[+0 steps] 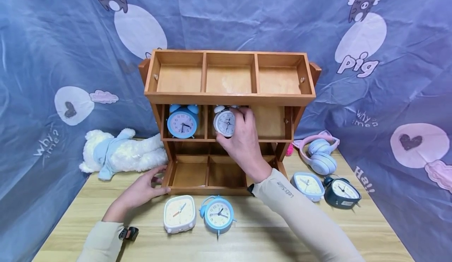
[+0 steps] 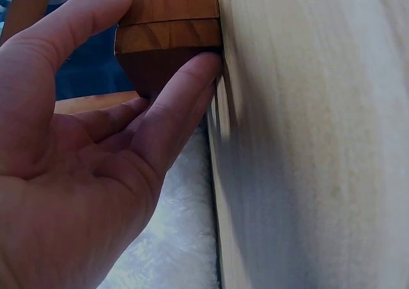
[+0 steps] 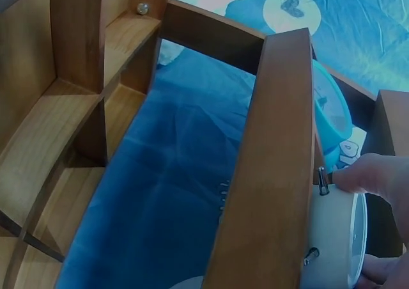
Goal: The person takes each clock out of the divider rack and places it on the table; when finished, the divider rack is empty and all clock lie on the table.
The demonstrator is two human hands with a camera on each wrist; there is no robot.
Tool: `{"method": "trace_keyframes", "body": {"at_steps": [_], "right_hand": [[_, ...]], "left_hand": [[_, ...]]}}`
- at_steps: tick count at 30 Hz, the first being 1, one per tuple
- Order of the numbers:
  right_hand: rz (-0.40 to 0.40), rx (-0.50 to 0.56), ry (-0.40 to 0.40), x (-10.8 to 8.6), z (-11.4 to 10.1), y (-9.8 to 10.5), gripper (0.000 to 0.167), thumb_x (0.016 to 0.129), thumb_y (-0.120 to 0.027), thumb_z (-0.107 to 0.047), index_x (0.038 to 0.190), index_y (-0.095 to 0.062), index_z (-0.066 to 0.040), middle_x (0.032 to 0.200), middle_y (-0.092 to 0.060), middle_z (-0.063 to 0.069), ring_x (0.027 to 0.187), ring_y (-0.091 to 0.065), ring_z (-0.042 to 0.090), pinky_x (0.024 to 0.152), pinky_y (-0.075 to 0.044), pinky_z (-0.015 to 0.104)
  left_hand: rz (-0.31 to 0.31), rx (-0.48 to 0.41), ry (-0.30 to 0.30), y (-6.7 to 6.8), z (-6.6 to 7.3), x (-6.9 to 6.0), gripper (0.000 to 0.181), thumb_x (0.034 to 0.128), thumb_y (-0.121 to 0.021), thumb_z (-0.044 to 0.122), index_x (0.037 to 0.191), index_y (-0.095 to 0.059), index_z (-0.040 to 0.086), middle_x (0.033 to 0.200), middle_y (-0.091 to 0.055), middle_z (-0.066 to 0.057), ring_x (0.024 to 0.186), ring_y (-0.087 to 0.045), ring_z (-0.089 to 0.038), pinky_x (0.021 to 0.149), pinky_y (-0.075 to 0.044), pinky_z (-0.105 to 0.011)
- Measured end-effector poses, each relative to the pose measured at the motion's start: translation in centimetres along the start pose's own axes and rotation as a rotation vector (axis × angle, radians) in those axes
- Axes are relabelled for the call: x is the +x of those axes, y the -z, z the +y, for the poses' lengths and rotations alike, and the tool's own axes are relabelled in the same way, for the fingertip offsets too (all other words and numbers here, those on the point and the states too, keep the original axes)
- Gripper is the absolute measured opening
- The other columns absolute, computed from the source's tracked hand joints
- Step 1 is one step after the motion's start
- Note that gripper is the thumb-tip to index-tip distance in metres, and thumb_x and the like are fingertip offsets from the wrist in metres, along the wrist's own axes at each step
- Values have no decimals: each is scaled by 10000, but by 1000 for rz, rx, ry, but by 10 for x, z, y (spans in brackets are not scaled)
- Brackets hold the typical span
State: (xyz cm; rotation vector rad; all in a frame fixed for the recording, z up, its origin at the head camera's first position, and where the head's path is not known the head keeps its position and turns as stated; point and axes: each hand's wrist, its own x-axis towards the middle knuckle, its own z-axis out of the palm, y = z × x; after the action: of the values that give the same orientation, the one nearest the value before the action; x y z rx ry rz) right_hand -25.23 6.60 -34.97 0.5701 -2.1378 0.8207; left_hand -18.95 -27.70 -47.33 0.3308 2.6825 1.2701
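Along the middle tier of the wooden rack [image 1: 229,99], the right hand [image 1: 241,138] pinches the upright white alarm clock [image 1: 224,123], which lies left of its fingers, face toward the near side; the left hand [image 1: 143,189] grips the rack's near left corner; the right sleeve [image 1: 305,213] reads "Lets Slim", the backdrop [image 1: 282,19] "pig", "Hai!", "why? me?"

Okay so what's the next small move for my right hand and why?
Probably settle the white clock down before letting go: your right hand grips it inside the middle tier, beside the shelved blue clock, and whether its feet rest firmly is unclear.
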Motion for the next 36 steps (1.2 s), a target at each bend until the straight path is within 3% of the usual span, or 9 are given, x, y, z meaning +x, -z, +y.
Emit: {"method": "trace_keyframes", "body": {"at_steps": [7,21,28,36], "right_hand": [[12,4,0,2,-3,4,755,795,-958,-138,1438,-607,43,1425,-525,276,1325,-554,435,1119,-555,546],[-23,15,5,-4,-12,17,737,815,-955,-158,1439,-610,30,1394,-522,260,1318,-537,426,1103,-565,529],[-18,2,11,-8,-13,23,736,803,-951,-155,1430,-615,35,1389,-521,267,1276,-540,434,1060,-572,533],[-40,15,9,-13,-17,27,737,824,-948,-173,1444,-608,35,1400,-515,262,1292,-533,423,1060,-591,521]], "left_hand": [[-4,-18,7,3,2,1,923,991,-878,277,1690,-374,-54,1667,-497,-332,1327,-667,-456,769,-617,-306],[-6,22,1,2,0,2,923,991,-877,286,1688,-378,-57,1675,-496,-325,1327,-678,-433,865,-616,-322],[-11,-7,2,0,0,5,929,995,-875,297,1700,-370,-35,1683,-494,-305,1344,-662,-441,786,-624,-323],[0,26,-2,1,-2,1,930,992,-879,307,1692,-380,-48,1679,-503,-309,1340,-676,-438,911,-615,-353]]}}
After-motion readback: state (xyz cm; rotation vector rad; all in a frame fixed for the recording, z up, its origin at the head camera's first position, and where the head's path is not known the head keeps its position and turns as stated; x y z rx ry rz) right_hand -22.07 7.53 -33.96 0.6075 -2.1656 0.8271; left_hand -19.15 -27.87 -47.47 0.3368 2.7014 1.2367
